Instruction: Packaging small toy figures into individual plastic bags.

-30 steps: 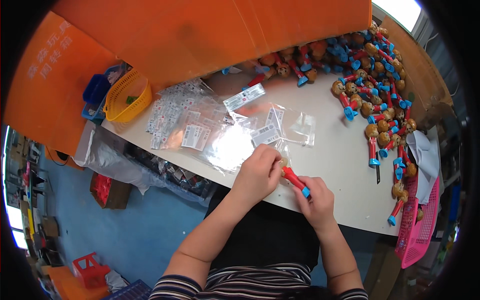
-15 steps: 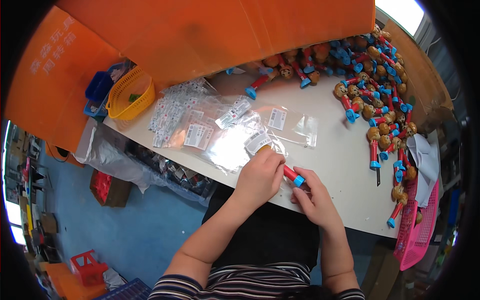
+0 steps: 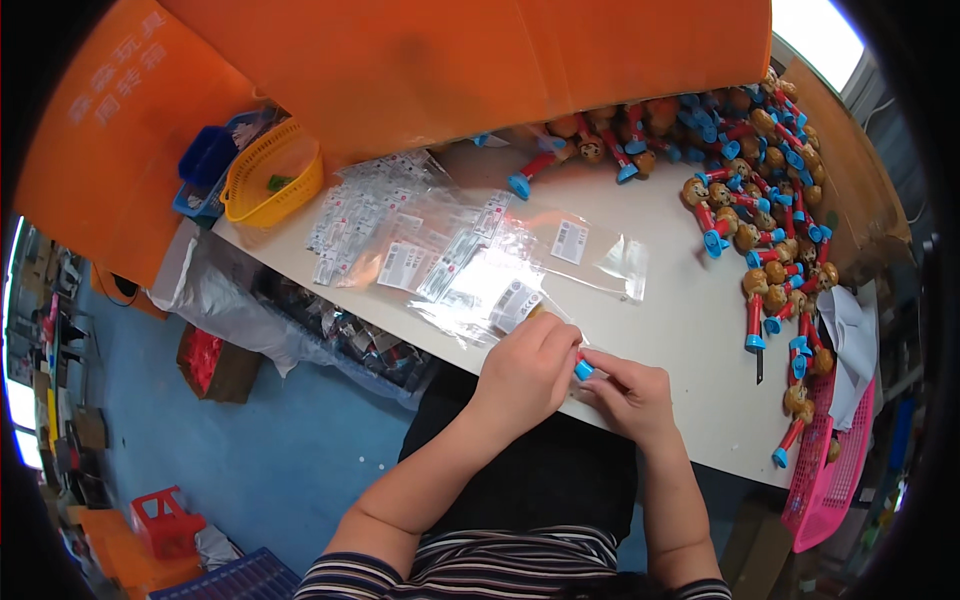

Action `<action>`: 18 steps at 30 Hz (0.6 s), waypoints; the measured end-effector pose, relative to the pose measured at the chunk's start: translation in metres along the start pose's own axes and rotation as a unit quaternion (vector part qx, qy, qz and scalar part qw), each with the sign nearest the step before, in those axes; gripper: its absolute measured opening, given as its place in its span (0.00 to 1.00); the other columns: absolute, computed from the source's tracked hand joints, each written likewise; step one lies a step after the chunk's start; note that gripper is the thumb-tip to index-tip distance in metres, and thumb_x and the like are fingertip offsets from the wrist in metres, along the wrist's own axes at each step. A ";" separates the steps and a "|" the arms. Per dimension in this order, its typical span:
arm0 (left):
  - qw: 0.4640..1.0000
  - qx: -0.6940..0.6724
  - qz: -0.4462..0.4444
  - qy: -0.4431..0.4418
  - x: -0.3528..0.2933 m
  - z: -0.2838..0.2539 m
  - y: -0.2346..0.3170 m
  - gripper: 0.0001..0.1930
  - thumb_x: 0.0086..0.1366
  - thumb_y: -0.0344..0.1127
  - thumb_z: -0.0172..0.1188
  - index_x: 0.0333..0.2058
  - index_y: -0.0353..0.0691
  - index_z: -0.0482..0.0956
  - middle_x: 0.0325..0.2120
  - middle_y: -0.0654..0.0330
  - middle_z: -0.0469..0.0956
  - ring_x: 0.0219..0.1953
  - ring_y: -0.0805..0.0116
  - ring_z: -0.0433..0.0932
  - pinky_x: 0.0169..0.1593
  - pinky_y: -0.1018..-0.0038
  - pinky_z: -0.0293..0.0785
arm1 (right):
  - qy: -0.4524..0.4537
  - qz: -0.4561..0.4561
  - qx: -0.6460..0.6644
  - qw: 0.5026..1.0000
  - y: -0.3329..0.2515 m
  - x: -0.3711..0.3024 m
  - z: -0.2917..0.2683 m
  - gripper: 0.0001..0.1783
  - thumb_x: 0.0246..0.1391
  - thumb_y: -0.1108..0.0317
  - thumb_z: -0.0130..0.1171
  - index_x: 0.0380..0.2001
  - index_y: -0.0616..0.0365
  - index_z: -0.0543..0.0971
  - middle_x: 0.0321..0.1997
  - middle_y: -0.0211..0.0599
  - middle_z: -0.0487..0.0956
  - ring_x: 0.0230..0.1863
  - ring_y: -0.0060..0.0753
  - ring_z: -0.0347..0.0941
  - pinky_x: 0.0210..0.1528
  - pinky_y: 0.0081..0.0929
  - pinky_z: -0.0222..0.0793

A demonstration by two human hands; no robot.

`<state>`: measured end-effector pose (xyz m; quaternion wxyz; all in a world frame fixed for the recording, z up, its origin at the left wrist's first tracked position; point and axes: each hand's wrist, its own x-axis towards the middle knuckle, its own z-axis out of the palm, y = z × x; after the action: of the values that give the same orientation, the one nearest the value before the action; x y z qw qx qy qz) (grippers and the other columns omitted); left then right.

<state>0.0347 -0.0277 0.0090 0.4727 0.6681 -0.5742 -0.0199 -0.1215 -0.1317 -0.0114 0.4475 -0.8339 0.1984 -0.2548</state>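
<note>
Near the table's front edge, my left hand (image 3: 528, 375) is closed around a toy figure, covering most of its body. A blue base (image 3: 584, 370) on a short bit of red shows at the figure's near end. My right hand (image 3: 632, 395) pinches that base between thumb and fingers. Just beyond my left knuckles lies a clear plastic bag's printed label (image 3: 515, 305), with a bit of brown showing beside it. Whether the figure is inside this bag is hard to see. Farther out, more clear bags with labels (image 3: 402, 265) lie flat, overlapping printed paper slips (image 3: 345, 215).
Many similar figures (image 3: 755, 300), brown-headed and blue-footed, are heaped along the right and far side. A yellow basket (image 3: 240, 200) and dark blue bin (image 3: 205, 155) stand far left. Orange board (image 3: 450, 60) walls the back. A pink basket (image 3: 825, 490) hangs by the right edge.
My right hand has closed in on the figure's base, and less of the red body shows between my hands. A paper slip on the bags lies at a steeper angle. The view has shifted slightly.
</note>
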 end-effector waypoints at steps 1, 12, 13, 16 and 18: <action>1.000 -0.002 -0.002 0.006 0.000 0.000 -0.001 0.07 0.56 0.23 0.61 0.34 0.36 0.76 0.30 0.53 0.75 0.33 0.51 0.77 0.35 0.64 0.74 | 0.012 0.006 0.003 1.000 0.003 -0.002 -0.001 0.18 0.46 0.77 0.68 0.44 0.60 0.83 0.25 0.31 0.81 0.22 0.14 0.72 0.27 0.15 0.68; 1.000 0.011 0.003 0.009 -0.001 0.004 0.011 0.08 0.56 0.23 0.60 0.36 0.35 0.75 0.31 0.53 0.74 0.34 0.52 0.76 0.37 0.64 0.74 | 0.045 0.130 0.140 0.981 -0.003 -0.005 0.010 0.13 0.50 0.79 0.66 0.40 0.66 0.79 0.36 0.35 0.82 0.27 0.13 0.73 0.28 0.12 0.68; 1.000 0.007 0.001 0.002 -0.002 0.004 0.011 0.08 0.56 0.23 0.60 0.36 0.35 0.75 0.31 0.53 0.74 0.35 0.52 0.76 0.38 0.64 0.73 | 0.083 0.111 0.118 0.983 -0.002 -0.006 0.013 0.13 0.50 0.78 0.67 0.39 0.65 0.78 0.34 0.33 0.81 0.27 0.13 0.72 0.28 0.12 0.67; 1.000 0.002 -0.004 -0.011 -0.006 0.006 0.012 0.08 0.56 0.23 0.60 0.36 0.35 0.75 0.31 0.52 0.73 0.35 0.52 0.76 0.38 0.64 0.73 | 0.158 0.065 0.047 0.984 0.009 -0.010 0.015 0.14 0.47 0.77 0.70 0.38 0.64 0.78 0.33 0.32 0.79 0.27 0.15 0.70 0.27 0.14 0.65; 1.000 0.002 -0.005 -0.017 -0.008 0.006 0.014 0.08 0.56 0.24 0.60 0.36 0.35 0.75 0.31 0.53 0.73 0.34 0.51 0.76 0.38 0.64 0.73 | 0.193 0.036 0.000 0.981 0.012 -0.010 0.012 0.16 0.45 0.76 0.71 0.38 0.63 0.78 0.32 0.31 0.78 0.27 0.17 0.70 0.28 0.15 0.65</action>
<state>0.0185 -0.0232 0.0106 0.4615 0.6714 -0.5789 -0.0323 -0.1233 -0.1247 -0.0301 0.4097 -0.7613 0.3108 -0.3950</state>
